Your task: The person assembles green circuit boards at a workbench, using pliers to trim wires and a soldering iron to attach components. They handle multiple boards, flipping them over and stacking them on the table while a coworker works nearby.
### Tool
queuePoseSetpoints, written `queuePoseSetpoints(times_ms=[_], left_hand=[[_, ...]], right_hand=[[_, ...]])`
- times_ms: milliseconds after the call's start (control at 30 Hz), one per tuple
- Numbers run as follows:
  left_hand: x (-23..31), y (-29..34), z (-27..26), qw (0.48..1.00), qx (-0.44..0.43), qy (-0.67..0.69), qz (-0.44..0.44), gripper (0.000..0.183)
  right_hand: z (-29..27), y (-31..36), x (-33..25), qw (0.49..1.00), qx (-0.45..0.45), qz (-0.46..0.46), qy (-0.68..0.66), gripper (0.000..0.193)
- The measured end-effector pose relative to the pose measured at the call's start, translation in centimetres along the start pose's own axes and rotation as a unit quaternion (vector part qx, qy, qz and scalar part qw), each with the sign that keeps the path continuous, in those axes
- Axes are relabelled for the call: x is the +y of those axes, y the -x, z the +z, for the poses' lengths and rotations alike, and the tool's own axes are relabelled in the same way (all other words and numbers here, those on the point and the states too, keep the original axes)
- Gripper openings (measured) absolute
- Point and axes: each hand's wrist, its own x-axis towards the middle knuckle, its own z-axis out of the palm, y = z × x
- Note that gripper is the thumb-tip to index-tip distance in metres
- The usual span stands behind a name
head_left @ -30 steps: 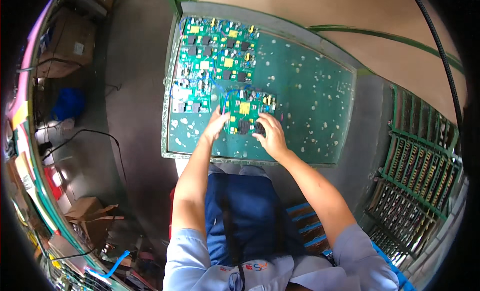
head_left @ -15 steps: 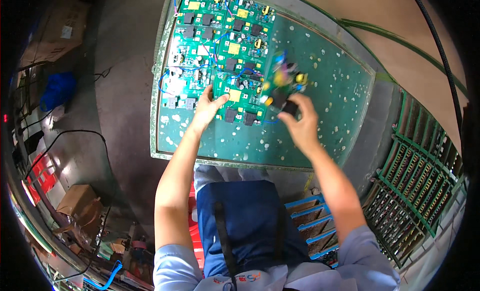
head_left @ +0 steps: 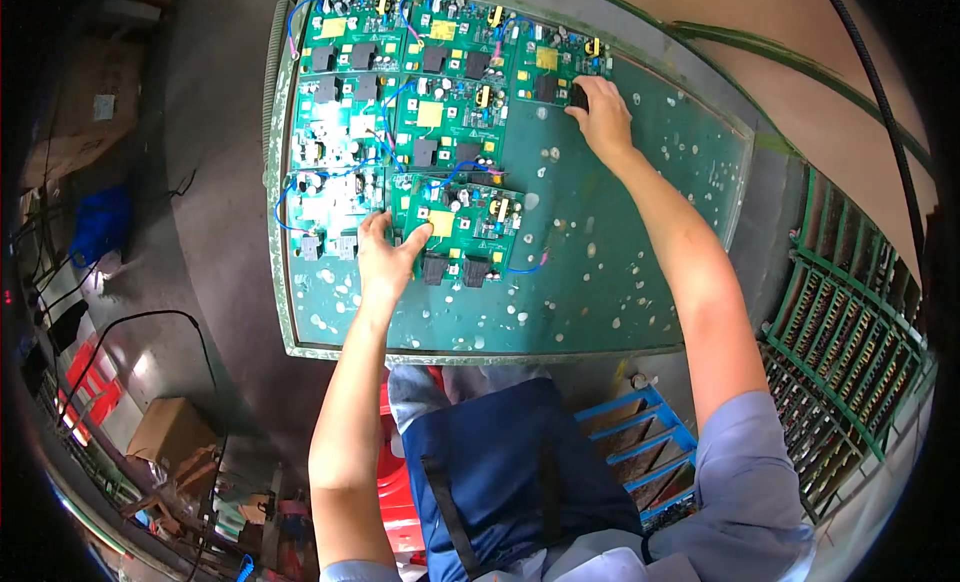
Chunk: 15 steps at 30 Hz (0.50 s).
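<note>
Green circuit boards with black blocks, yellow patches and blue wires lie in rows on a green tabletop. My right hand (head_left: pixel 602 114) pinches the near right part of a circuit board (head_left: pixel 546 59) at the far end, right of the other boards. That board appears to lie on or just above the surface. My left hand (head_left: pixel 385 262) rests at the left side of the nearest board (head_left: pixel 465 222), thumb and fingers spread, the thumb touching its edge. Beside that hand lies a board in bright glare (head_left: pixel 330 207).
The green table (head_left: pixel 600 282) has a raised rim and pale spots. A blue slatted rack (head_left: pixel 640 432) and a red stool (head_left: pixel 400 502) stand below its near edge. Green racks (head_left: pixel 850 332) holding rows of small parts are at the right. Cardboard boxes (head_left: pixel 170 432) sit at the left.
My right hand has carried its board away from me to the far end of the rows. My left hand stays by the nearest board. The whole view has shifted slightly.
</note>
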Motion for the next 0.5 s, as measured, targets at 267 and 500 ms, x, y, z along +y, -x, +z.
queuePoseSetpoints(times_ms=[267, 500], left_hand=[[2.5, 0.1, -1.1, 0.981, -0.088, 0.121, -0.122, 0.049], [1.5, -0.3, -1.0, 0.963, -0.092, 0.219, -0.127, 0.052]], right_hand=[[0.9, -0.7, 0.2, 0.999, 0.030, -0.015, -0.035, 0.043], [-4.9, 9.4, -10.8, 0.959, -0.071, -0.186, -0.201, 0.044]])
